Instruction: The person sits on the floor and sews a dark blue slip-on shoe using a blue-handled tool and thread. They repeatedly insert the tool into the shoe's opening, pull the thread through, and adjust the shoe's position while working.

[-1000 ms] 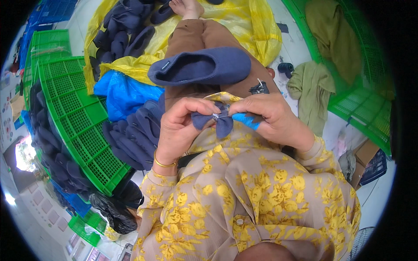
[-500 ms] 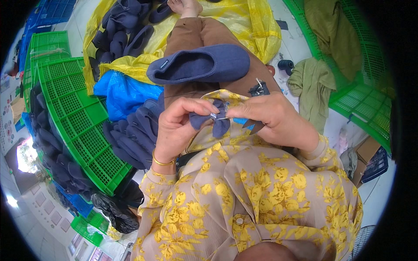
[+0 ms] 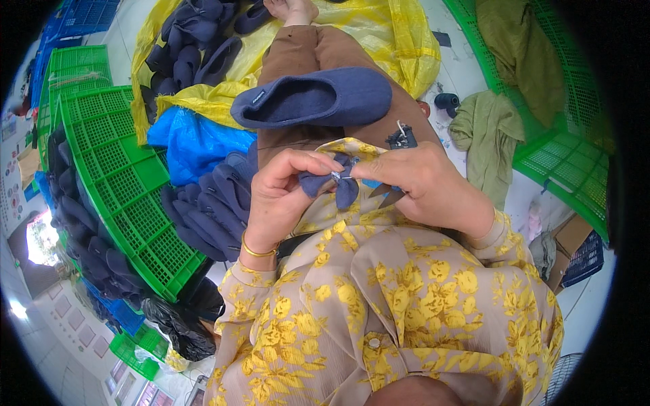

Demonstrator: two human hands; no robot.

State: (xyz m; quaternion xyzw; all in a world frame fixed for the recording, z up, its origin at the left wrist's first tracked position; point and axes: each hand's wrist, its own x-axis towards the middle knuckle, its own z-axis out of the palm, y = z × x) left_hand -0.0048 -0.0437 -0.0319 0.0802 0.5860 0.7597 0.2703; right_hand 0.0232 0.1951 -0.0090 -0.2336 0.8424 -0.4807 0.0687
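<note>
Item 1, small navy fabric piece [image 3: 347,195], bow-like, with a pale patch at its middle: serving as the dial's centre and sitting between the 2 hands, above the lap. Item 2, left hand [image 3: 284,183], at 9 o'clock: closing thumb and fingers in a tight pinch on the piece. Item 3, right hand [image 3: 430,179], at 3 o'clock: holding thumb and forefinger nearly together on a thin needle-like sliver [image 3: 346,178] that is pointing toward the pale patch; whether its tip is entering the cloth, one cannot tell. Also in this hand: dark pointed blades [image 3: 391,198], jutting out below the fingers, and a blue patch [image 3: 370,183] showing beside them, its kind unclear. Item 4, navy slipper [image 3: 365,98], between 11 and 12 o'clock: resting across the brown trousers [image 3: 393,135], apart from both hands. Item 5, stack of navy pieces [image 3: 210,210], between 8 and 9 o'clock: leaning near a green crate [image 3: 122,203]. Item 6, dark spool [image 3: 447,101], farther out at 2 o'clock: lying on the floor near an olive cloth [image 3: 487,135]. Step in hand, by judgement: fine needlework at the middle of the piece. The next move is probably calling for a steady left pinch and a careful right-hand pull, with the blades staying clear of the cloth.
</note>
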